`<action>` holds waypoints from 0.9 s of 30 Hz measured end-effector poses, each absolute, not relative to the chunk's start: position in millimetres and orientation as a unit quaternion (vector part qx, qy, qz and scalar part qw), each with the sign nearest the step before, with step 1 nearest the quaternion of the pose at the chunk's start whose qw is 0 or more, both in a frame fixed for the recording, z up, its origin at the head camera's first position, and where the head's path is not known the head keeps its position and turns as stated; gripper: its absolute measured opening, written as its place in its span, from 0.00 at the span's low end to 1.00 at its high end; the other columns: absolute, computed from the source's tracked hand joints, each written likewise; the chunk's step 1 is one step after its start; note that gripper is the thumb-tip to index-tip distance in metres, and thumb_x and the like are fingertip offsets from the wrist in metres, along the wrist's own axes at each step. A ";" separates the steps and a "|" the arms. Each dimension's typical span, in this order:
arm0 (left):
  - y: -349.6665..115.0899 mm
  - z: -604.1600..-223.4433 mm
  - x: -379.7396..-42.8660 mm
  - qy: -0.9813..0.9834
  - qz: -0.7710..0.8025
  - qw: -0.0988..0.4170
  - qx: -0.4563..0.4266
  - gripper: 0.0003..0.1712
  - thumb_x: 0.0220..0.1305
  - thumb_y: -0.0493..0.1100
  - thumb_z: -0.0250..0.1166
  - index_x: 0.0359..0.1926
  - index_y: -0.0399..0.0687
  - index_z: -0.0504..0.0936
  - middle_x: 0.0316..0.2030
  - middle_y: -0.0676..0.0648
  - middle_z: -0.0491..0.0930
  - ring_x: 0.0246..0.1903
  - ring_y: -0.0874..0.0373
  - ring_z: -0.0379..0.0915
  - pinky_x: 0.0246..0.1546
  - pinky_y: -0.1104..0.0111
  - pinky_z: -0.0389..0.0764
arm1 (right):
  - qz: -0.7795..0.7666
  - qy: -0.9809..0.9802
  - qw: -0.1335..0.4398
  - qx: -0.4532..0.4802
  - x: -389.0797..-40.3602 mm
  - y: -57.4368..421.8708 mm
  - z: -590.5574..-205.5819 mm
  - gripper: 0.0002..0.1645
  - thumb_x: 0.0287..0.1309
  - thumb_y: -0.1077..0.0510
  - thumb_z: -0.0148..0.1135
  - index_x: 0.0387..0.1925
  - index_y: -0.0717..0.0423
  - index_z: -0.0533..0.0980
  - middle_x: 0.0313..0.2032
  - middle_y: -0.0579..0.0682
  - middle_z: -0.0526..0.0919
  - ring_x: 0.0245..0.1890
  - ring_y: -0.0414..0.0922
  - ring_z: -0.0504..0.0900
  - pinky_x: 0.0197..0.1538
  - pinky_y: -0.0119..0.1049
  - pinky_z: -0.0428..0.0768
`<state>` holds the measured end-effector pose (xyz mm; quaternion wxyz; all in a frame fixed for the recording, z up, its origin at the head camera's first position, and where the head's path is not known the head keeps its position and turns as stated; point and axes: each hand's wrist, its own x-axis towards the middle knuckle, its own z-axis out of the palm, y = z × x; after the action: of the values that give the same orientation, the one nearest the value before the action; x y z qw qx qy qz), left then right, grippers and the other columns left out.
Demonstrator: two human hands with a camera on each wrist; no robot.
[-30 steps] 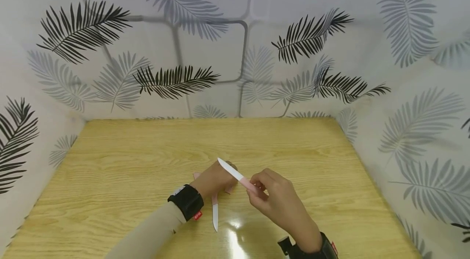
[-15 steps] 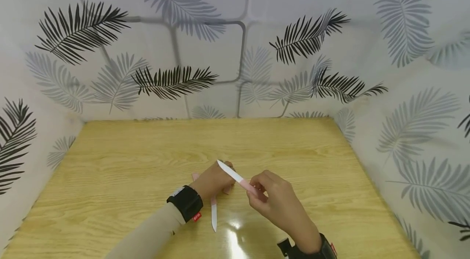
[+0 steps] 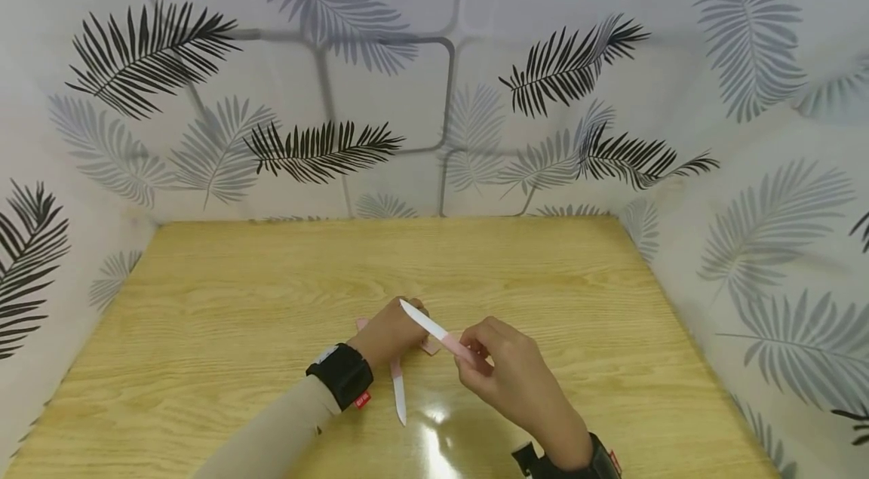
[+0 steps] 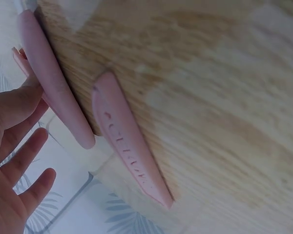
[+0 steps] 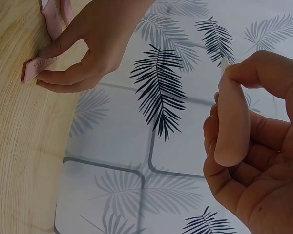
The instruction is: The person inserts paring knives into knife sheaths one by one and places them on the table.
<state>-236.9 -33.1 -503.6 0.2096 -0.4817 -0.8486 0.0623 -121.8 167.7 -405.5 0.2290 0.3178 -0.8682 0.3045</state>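
Observation:
In the head view my right hand (image 3: pixel 505 362) holds a small knife by its pink handle. Its white blade (image 3: pixel 422 317) points up and left, in front of my left hand (image 3: pixel 390 332). In the right wrist view the fingers curl round that pink handle (image 5: pixel 233 126). My left hand pinches a pink blade sheath (image 5: pixel 39 67) with raised lettering, low over the table. A second knife (image 3: pixel 399 397) lies below the left hand, blade toward me; its pink handle (image 4: pixel 56 80) shows in the left wrist view. Beside it lies another lettered pink sheath (image 4: pixel 129 139).
The wooden table (image 3: pixel 271 268) spreads around both hands. A leaf-patterned cloth (image 3: pixel 421 102) stands behind it and along both sides. Bright glare lies on the tabletop near the front. Each wrist wears a black strap (image 3: pixel 342 375).
My left hand has shifted slightly left, and more of its sheath shows at the right. The lying knife's tip has swung a little right. My right hand is almost still.

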 end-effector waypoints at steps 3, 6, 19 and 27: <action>-33.9 -505.7 -237.7 -0.847 0.040 0.217 -0.484 0.09 0.48 0.46 0.70 0.19 0.57 0.76 0.21 0.57 0.74 0.26 0.65 0.67 0.28 0.72 0.72 | 0.304 -0.868 0.229 0.318 -122.0 167.4 -406.2 0.07 0.42 0.64 0.64 0.27 0.53 0.75 0.25 0.39 0.71 0.25 0.32 0.71 0.25 0.24 0.74; -34.2 -507.1 -237.5 -0.848 0.027 0.215 -0.484 0.10 0.50 0.49 0.68 0.20 0.56 0.76 0.21 0.57 0.72 0.24 0.64 0.66 0.26 0.73 0.70 | 0.304 -0.868 0.228 0.319 -122.1 166.8 -406.7 0.07 0.42 0.64 0.64 0.27 0.53 0.75 0.25 0.39 0.71 0.25 0.32 0.71 0.26 0.24 0.75; -34.9 -510.6 -238.9 -0.828 -0.019 0.252 -0.501 0.16 0.54 0.61 0.57 0.22 0.56 0.76 0.23 0.57 0.72 0.24 0.64 0.66 0.27 0.72 0.71 | 0.304 -0.865 0.231 0.325 -124.4 164.3 -409.4 0.07 0.42 0.65 0.64 0.28 0.55 0.76 0.25 0.40 0.73 0.25 0.32 0.72 0.28 0.23 0.76; -41.0 -507.1 -235.2 -0.805 -0.136 0.232 -0.528 0.07 0.54 0.49 0.62 0.29 0.52 0.78 0.28 0.55 0.74 0.30 0.64 0.69 0.32 0.77 0.70 | 0.306 -0.866 0.229 0.324 -125.3 164.2 -411.7 0.08 0.42 0.65 0.64 0.28 0.54 0.76 0.25 0.39 0.72 0.25 0.31 0.71 0.28 0.23 0.76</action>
<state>-235.2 -41.0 -507.1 0.2321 -0.5282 -0.8054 -0.1362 -125.3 164.2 -411.7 0.2287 0.3238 -0.8655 0.3061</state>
